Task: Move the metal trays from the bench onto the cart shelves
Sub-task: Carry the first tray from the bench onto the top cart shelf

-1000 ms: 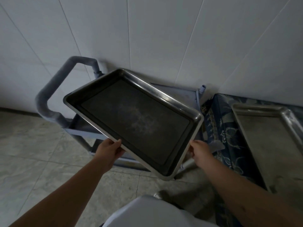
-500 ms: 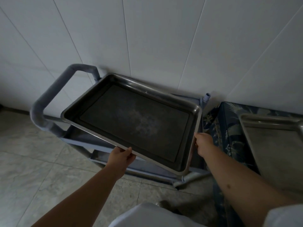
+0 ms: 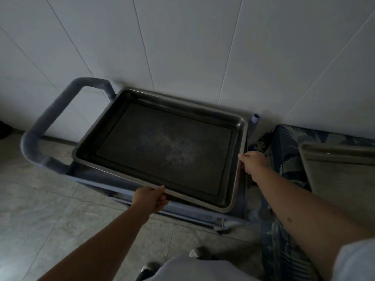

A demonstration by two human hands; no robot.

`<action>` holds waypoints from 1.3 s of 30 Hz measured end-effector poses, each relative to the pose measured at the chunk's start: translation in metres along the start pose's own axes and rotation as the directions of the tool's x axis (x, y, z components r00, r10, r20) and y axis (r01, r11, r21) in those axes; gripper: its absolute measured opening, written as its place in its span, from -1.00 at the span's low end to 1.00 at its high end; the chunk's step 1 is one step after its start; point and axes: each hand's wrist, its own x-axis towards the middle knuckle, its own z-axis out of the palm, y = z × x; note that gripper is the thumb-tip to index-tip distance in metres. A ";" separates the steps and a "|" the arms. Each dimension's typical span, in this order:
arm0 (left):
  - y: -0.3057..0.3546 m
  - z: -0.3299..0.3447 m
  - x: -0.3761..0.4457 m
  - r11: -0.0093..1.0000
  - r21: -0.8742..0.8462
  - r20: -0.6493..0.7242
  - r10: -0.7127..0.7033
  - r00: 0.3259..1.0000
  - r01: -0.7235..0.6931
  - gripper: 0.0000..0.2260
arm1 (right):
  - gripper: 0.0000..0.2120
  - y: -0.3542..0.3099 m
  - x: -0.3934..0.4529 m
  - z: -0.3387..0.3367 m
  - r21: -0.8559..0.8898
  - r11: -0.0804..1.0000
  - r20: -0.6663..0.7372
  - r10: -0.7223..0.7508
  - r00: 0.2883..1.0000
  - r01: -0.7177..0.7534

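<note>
A dark rectangular metal tray (image 3: pixel 162 147) lies nearly level over the top shelf of the blue-grey cart (image 3: pixel 188 211); I cannot tell whether it rests on the shelf. My left hand (image 3: pixel 150 198) grips the tray's near long rim. My right hand (image 3: pixel 253 162) holds its right short rim. A second metal tray (image 3: pixel 341 171) sits on the bench at the right, cut off by the frame edge.
The cart's padded handle (image 3: pixel 46 126) loops out to the left. The cart stands against a white panelled wall (image 3: pixel 182 47). The bench carries a blue patterned cloth (image 3: pixel 284 138). Grey floor tiles (image 3: pixel 40 220) spread at the lower left, and my shoes (image 3: pixel 198 253) show below.
The tray has swung from a tilted pose to nearly level and dropped down onto the cart's top. Both hands kept their grip and moved forward with it.
</note>
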 end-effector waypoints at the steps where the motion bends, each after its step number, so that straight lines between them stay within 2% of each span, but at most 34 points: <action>1: 0.002 0.002 -0.002 0.999 0.033 0.007 -0.002 1.000 0.002 -0.82 | -0.81 -0.002 0.002 -0.002 -0.010 1.000 0.013 -0.004 1.000 0.004; 7: 0.013 0.012 -0.010 0.995 0.102 0.034 -0.027 0.999 0.024 -0.79 | -0.80 -0.008 0.010 -0.004 -0.074 0.996 0.008 -0.042 0.999 0.043; 12: 0.020 0.018 -0.012 0.981 0.192 0.075 -0.039 0.996 0.024 -0.75 | -0.74 -0.017 0.020 -0.006 -0.194 0.978 -0.007 -0.084 0.996 0.081; 16: 0.030 0.019 -0.008 0.922 0.388 0.072 -0.030 0.997 0.000 -0.68 | -0.71 -0.026 0.018 -0.006 -0.247 0.967 -0.013 -0.073 0.997 0.067; 20: 0.034 0.018 0.001 0.813 0.573 0.131 0.030 0.991 -0.101 -0.53 | -0.70 -0.022 -0.010 0.004 -0.227 0.968 -0.024 -0.116 0.993 0.108; 23: 0.032 0.010 0.005 0.774 0.606 0.230 0.051 0.972 -0.184 -0.53 | -0.53 -0.013 -0.045 0.012 -0.262 0.948 -0.043 -0.198 0.979 0.180; 25: 0.032 0.002 0.003 0.741 0.627 0.294 0.062 0.954 -0.241 -0.58 | -0.42 -0.004 -0.075 0.018 -0.225 0.953 -0.036 -0.217 0.976 0.203; 26: 0.032 -0.004 0.000 0.680 0.673 0.329 0.077 0.941 -0.291 -0.62 | -0.38 0.000 -0.093 0.021 -0.200 0.957 -0.019 -0.216 0.976 0.208; 28: 0.033 -0.014 -0.008 0.465 0.776 0.399 0.163 0.902 -0.427 -0.72 | -0.34 0.011 -0.129 0.029 -0.218 0.944 0.010 -0.250 0.968 0.246; 30: 0.031 -0.025 -0.019 0.299 0.787 0.455 0.311 0.835 -0.540 -0.71 | -0.26 0.022 -0.163 0.039 -0.385 0.869 0.026 -0.327 0.945 0.311; 32: 0.024 -0.035 -0.029 0.130 0.770 0.521 0.437 0.733 -0.624 -0.47 | -0.13 0.031 -0.195 0.051 -0.580 0.745 0.053 -0.369 0.928 0.329; 34: 0.013 -0.043 -0.030 -0.111 0.745 0.621 0.478 0.621 -0.658 -0.23 | -0.01 0.039 -0.222 0.064 -0.692 0.653 0.052 -0.381 0.923 0.309; 35: 0.008 -0.046 -0.029 -0.198 0.726 0.659 0.474 0.584 -0.659 -0.15 | 0.03 0.042 -0.235 0.070 -0.719 0.628 0.037 -0.393 0.919 0.298; 37: -0.001 -0.050 -0.028 -0.320 0.693 0.711 0.454 0.537 -0.646 -0.08 | 0.09 0.049 -0.258 0.082 -0.741 0.613 0.006 -0.400 0.916 0.273; 39: -0.009 -0.055 -0.030 -0.401 0.654 0.751 0.447 0.486 -0.641 -0.07 | 0.11 0.058 -0.283 0.092 -0.739 0.626 -0.041 -0.411 0.911 0.249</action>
